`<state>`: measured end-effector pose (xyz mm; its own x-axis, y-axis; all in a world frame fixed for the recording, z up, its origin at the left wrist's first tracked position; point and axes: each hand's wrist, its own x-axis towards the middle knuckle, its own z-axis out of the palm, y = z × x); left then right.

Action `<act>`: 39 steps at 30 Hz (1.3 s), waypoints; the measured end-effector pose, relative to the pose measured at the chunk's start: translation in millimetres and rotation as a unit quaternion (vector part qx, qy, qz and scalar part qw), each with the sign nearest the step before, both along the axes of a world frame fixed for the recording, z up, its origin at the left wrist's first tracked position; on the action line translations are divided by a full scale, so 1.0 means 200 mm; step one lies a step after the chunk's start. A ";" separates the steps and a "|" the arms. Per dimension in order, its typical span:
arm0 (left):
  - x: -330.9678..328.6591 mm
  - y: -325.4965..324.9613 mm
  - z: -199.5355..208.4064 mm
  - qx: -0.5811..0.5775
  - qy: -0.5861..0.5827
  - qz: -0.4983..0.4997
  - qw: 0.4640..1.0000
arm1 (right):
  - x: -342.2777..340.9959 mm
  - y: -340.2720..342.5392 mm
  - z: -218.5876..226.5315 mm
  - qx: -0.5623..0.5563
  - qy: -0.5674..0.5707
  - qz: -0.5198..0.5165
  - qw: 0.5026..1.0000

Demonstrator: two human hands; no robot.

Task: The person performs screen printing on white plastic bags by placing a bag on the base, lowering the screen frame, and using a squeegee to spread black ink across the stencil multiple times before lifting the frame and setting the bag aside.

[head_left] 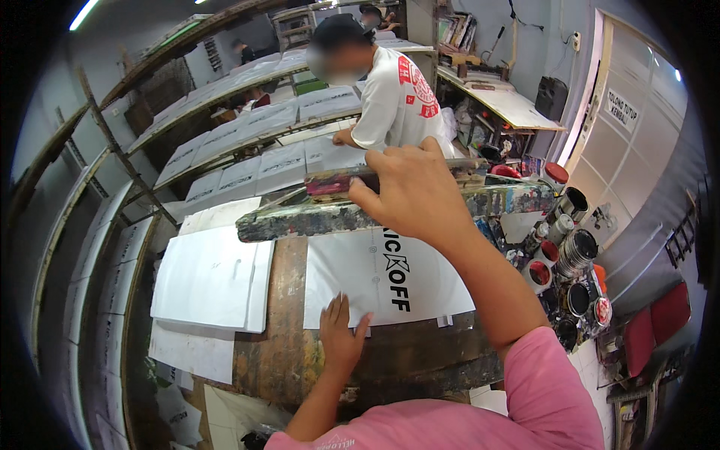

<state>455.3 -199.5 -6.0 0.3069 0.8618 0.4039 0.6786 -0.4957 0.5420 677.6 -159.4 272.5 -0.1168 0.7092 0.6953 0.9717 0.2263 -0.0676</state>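
Observation:
My right hand (412,184) grips the near edge of a raised, paint-crusted screen-printing frame (281,223). A squeegee (328,186) with a reddish-stained edge lies across that frame, close to my fingers; whether they also hold it I cannot tell. Beneath the frame lies a white printed sheet (337,262) with bold black lettering, partly hidden by the frame and my right arm. My left hand (341,337) rests at the sheet's near left edge, fingers stretched out and thumb apart. To its left is a stack of blank white sheets (210,277).
The wooden worktable (289,322) is stained. Paint cans and jars (577,247) crowd its right side. Across from me, a person in a white shirt (394,97) reaches toward racks of printed sheets (281,161). More drying racks (112,300) stand left, a red chair (660,326) right.

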 end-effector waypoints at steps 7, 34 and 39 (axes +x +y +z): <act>0.00 0.22 0.30 0.049 -0.203 0.065 0.976 | -0.02 0.00 0.02 0.011 0.003 0.002 1.000; -1.80 0.91 -0.08 0.027 0.161 0.508 0.846 | -0.03 0.05 0.08 -0.040 -0.024 -0.049 0.998; -0.84 0.37 0.17 -0.105 -0.181 0.007 0.978 | -0.04 0.02 0.05 -0.021 -0.032 -0.056 0.998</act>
